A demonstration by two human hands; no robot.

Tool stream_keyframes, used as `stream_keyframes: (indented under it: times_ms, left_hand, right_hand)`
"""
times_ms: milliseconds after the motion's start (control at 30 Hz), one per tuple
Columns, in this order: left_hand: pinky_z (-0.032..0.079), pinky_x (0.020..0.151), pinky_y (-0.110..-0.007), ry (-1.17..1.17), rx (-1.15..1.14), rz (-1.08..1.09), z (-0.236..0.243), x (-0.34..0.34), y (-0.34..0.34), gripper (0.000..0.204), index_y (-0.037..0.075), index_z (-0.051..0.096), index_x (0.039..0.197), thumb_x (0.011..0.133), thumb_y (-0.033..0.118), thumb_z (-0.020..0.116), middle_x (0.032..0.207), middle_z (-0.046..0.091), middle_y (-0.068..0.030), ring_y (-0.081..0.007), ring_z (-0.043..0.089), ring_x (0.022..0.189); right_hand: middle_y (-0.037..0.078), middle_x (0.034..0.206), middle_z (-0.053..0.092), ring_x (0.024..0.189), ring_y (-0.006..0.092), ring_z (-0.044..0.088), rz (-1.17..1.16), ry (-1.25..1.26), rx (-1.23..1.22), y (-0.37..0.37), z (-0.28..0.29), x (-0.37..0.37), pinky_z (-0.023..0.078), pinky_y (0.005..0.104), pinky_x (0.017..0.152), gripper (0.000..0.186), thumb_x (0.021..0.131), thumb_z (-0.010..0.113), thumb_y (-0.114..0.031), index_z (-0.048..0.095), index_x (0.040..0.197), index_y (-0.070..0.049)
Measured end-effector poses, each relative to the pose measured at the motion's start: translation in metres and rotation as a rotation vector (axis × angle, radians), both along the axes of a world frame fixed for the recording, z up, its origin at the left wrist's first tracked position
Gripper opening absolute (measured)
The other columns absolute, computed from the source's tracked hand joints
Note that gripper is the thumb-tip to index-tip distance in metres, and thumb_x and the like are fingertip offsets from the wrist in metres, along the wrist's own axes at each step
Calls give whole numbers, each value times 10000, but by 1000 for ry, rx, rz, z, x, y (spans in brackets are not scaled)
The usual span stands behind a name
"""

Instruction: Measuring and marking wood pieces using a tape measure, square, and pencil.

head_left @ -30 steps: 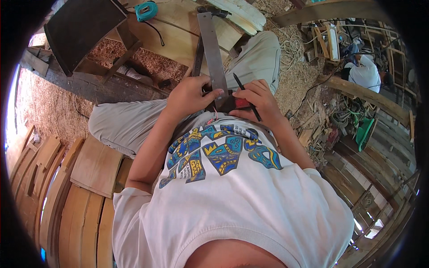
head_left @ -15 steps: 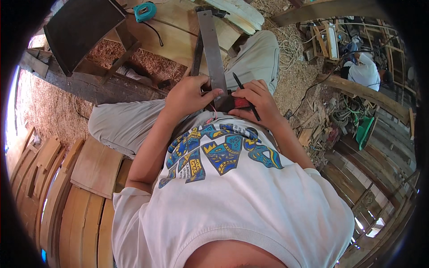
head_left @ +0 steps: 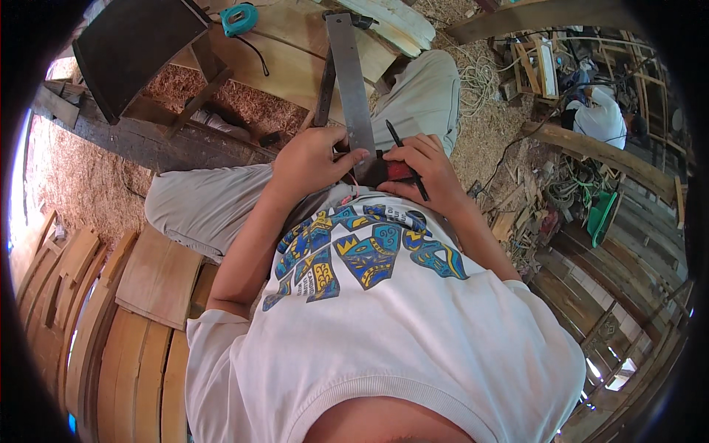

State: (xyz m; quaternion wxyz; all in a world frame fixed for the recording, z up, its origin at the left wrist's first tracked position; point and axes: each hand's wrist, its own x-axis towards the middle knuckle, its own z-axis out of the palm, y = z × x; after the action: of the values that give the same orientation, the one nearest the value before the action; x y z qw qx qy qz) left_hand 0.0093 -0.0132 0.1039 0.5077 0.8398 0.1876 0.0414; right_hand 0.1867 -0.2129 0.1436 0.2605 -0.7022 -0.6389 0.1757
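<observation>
We clamped our left hand (head_left: 314, 159) on the long grey steel ruler (head_left: 353, 81); our right hand (head_left: 425, 166) gripped a black pencil (head_left: 405, 159), probably marking next, needing steadiness.

Person seen from above: a white short-sleeved T-shirt (head_left: 413, 347) with a ribbed round collar at the near edge and a chest print (head_left: 362, 247) of blue, yellow and dark angular patterned shapes. Light grey-beige trousers (head_left: 214, 207) cover both legs, one leg to the left, the other (head_left: 421, 100) farther off. Both forearms are bare below the sleeves; left hand (head_left: 314, 159) and right hand (head_left: 428, 166) are ungloved.
</observation>
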Motion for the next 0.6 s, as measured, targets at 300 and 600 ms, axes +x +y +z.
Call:
stream_keyframes:
  times_ms: [300,600]
  left_hand:
    - [531,624,-468,-19,50,-9,-1,-3,-5,357,26,734,866,896,360,858,776,703,-188,-392,707,705]
    - [539,615,-463,-76,42,-16,-3,-3,-6,347,39,737,876,891,362,863,777,710,-178,-378,720,700]
  right_hand:
    - [144,1122,660,1045,345,622,-15,163,-73,-7,1,1,492,423,927,544,769,963,-279,698,1196,-68]
    - [137,1070,687,1018,332,656,-89,252,-75,-10,12,2,516,404,932,378,889,861,-144,697,1212,-37]
